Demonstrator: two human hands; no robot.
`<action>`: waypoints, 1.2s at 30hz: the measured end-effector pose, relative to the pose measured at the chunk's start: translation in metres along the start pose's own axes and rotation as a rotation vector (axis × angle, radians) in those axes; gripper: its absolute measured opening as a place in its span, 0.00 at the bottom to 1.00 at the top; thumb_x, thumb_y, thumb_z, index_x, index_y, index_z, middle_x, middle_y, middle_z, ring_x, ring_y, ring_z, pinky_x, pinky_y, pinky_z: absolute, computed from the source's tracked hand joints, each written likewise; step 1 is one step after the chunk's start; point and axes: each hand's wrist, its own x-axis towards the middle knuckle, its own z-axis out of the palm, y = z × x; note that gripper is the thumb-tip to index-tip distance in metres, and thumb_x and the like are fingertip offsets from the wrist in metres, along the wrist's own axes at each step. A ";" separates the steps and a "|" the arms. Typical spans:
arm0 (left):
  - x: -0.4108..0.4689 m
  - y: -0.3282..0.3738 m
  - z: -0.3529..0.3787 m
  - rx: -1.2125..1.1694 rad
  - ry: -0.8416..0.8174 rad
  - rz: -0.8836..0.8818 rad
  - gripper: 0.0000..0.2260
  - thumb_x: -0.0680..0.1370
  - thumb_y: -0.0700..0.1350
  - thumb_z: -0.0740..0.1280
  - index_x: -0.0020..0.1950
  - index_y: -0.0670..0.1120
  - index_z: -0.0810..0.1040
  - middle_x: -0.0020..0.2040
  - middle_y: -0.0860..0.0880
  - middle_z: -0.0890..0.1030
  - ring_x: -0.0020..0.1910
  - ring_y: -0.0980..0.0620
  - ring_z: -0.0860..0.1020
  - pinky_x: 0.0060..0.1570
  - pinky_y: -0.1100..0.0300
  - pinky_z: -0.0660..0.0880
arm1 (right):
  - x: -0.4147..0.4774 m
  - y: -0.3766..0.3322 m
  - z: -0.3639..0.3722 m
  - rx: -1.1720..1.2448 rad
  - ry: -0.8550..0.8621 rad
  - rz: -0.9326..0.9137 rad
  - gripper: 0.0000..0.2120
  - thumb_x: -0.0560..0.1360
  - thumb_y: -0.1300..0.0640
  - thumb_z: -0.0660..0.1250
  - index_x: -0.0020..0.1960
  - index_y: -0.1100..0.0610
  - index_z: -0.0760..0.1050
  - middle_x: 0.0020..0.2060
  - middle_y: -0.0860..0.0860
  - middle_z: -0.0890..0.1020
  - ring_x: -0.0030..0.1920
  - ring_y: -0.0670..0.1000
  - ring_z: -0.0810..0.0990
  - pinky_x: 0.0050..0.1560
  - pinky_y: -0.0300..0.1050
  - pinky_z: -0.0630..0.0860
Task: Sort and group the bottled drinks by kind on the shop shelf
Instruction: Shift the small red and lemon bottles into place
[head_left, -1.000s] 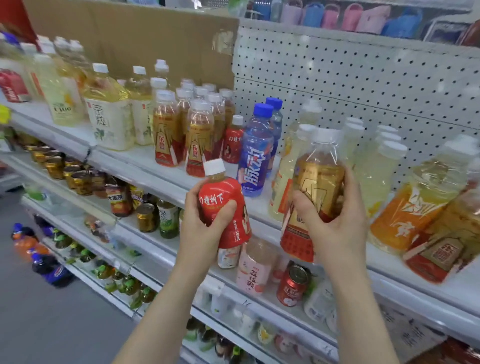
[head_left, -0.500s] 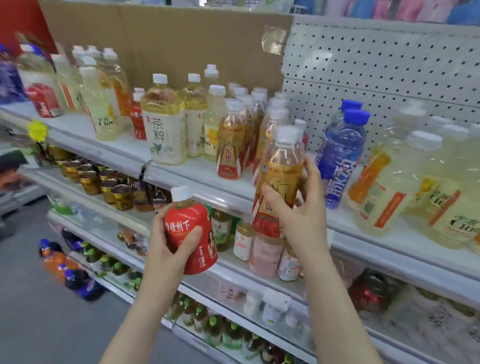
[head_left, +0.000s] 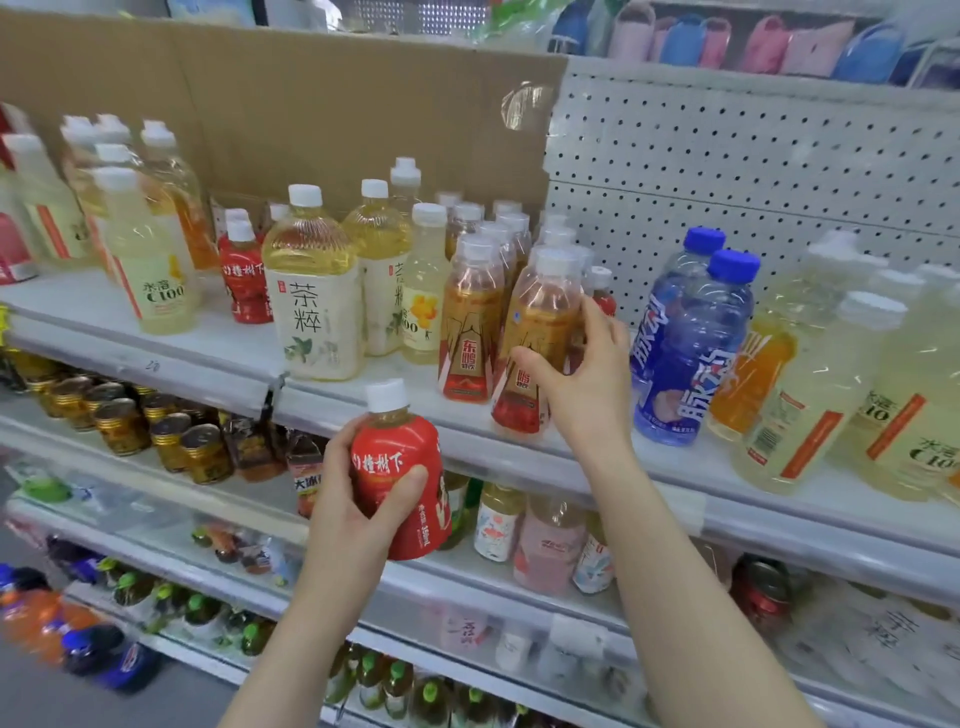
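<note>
Gripping the amber bottle (head_left: 545, 312) mid-label with my right hand (head_left: 587, 384), left hand (head_left: 353, 499) wrapping the red bottle (head_left: 395, 441), both probably slick, light plastic.

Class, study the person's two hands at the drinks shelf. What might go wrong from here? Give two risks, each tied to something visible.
1. The right hand grips the amber bottle close to the shelf's front lip; released carelessly, it may topple off.
2. The blue bottles stand right beside that hand, so a sideways nudge might knock one over.
</note>
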 end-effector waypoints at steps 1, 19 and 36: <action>0.003 0.001 0.001 -0.007 -0.012 0.002 0.28 0.67 0.61 0.76 0.62 0.72 0.67 0.60 0.59 0.76 0.51 0.62 0.80 0.42 0.64 0.79 | 0.004 0.002 0.005 -0.018 -0.007 0.006 0.37 0.73 0.49 0.77 0.77 0.47 0.64 0.68 0.47 0.70 0.64 0.44 0.72 0.64 0.34 0.70; 0.027 0.004 0.023 -0.042 -0.101 0.017 0.27 0.61 0.64 0.74 0.56 0.78 0.68 0.53 0.68 0.78 0.54 0.62 0.80 0.50 0.57 0.79 | 0.034 0.018 0.014 -0.080 0.268 -0.136 0.16 0.84 0.52 0.60 0.70 0.55 0.72 0.55 0.48 0.78 0.53 0.45 0.76 0.58 0.46 0.76; 0.044 0.002 0.044 -0.077 -0.070 0.011 0.29 0.57 0.63 0.75 0.56 0.76 0.71 0.56 0.61 0.80 0.51 0.61 0.81 0.48 0.57 0.78 | 0.129 0.064 0.002 -0.287 0.146 0.144 0.21 0.84 0.60 0.58 0.76 0.57 0.63 0.71 0.56 0.71 0.67 0.58 0.74 0.62 0.50 0.73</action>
